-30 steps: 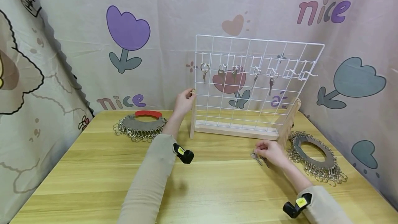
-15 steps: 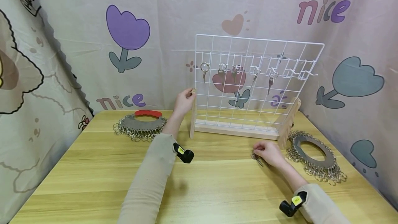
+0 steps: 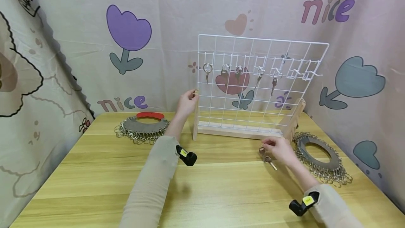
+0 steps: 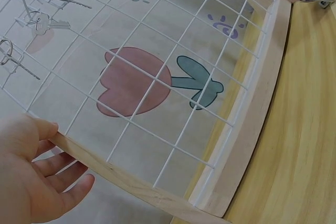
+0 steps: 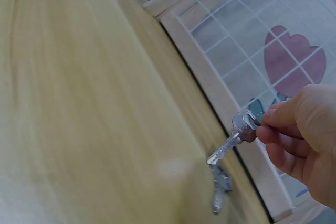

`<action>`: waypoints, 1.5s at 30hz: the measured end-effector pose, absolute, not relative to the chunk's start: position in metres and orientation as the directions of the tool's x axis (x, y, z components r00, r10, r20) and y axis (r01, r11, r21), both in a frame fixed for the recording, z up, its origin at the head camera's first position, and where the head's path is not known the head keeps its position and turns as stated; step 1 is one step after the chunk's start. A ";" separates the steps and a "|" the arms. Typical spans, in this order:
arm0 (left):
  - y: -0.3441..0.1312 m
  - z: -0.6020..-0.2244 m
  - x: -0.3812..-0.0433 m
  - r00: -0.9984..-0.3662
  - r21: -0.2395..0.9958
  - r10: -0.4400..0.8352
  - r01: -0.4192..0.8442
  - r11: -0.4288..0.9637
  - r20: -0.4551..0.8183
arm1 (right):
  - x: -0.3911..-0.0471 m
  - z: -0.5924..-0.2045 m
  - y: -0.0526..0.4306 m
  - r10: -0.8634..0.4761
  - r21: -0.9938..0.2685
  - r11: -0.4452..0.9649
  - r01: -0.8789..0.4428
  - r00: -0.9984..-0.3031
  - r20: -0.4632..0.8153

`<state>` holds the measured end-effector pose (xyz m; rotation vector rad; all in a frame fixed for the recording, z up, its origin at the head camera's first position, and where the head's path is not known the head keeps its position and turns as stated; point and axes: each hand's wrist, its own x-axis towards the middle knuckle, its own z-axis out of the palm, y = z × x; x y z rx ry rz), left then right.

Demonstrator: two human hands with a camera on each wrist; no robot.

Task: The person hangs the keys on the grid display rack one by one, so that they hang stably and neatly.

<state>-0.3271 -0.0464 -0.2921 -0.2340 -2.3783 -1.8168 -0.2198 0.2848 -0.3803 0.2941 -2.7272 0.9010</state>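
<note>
My left hand [image 3: 187, 103] holds the top of the left wooden upright [image 4: 113, 171] of a white wire grid rack [image 3: 243, 108], thumb on one side and fingers on the other. Low in front of the rack's right end, my right hand [image 3: 280, 149] pinches the ring of a silver key [image 5: 239, 129], which hangs at a slant from the fingertips. A second key [image 5: 221, 187] is just below it, near the tabletop; I cannot tell whether the two are joined. Several keys on rings, such as the leftmost key [image 3: 207, 76], hang from the grid's hooks.
Two hooks [image 3: 307, 75] at the grid's right end bear no key. A curved grey plate [image 3: 143, 126] with a red handle and many rings lies left. A grey oval plate [image 3: 332, 164] fringed with rings lies right of my right hand, on the wooden table [image 3: 218, 192].
My right hand has risen slightly from the tabletop and now lifts a key by its ring. The left hand has stayed on the upright.
</note>
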 end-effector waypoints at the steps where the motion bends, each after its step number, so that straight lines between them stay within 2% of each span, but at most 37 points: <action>1: -0.046 -0.292 -0.327 -0.978 0.944 0.038 0.207 0.258 0.204 | -0.219 -0.378 0.286 -0.109 -0.558 0.786 -0.266 -0.948 0.298; 19: -0.045 -0.293 -0.326 -0.980 0.946 0.032 0.198 0.256 0.196 | -0.217 -0.324 0.310 -0.056 -0.562 0.783 -0.266 -0.930 0.363; 33: -0.046 -0.291 -0.324 -0.978 0.948 0.039 0.208 0.243 0.205 | -0.217 -0.275 0.317 0.000 -0.565 0.758 -0.325 -0.867 0.499; 45: -0.046 -0.292 -0.327 -0.979 0.945 0.036 0.204 0.256 0.202 | -0.219 -0.236 0.318 0.095 -0.585 0.752 -0.304 -0.828 0.552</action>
